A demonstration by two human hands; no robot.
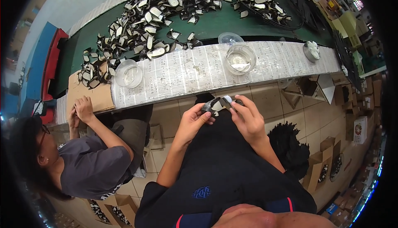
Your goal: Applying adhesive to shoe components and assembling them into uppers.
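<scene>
In front of my chest, my left hand (194, 122) grips a small glossy black piece with pale patches (214, 106), which looks like a covered shoe heel. The fingers wrap around its left end, thumb on the near side. My right hand (250, 120) is closed in a pinch at the piece's right end. A small white bit (227, 98) shows between that end and the right fingertips; what the pinch holds is too small to tell. Beyond my hands, on the bench edge, stands a clear round tub (241, 59) with liquid and a white strip inside.
Many similar black-and-pale pieces (155, 12) are heaped on the green belt (211, 28); more lie in a black round basket (271, 4). Another clear tub (128, 74) and a metal cup of white wads (311, 51) stand on the paper-covered ledge. A co-worker (93, 161) sits at left.
</scene>
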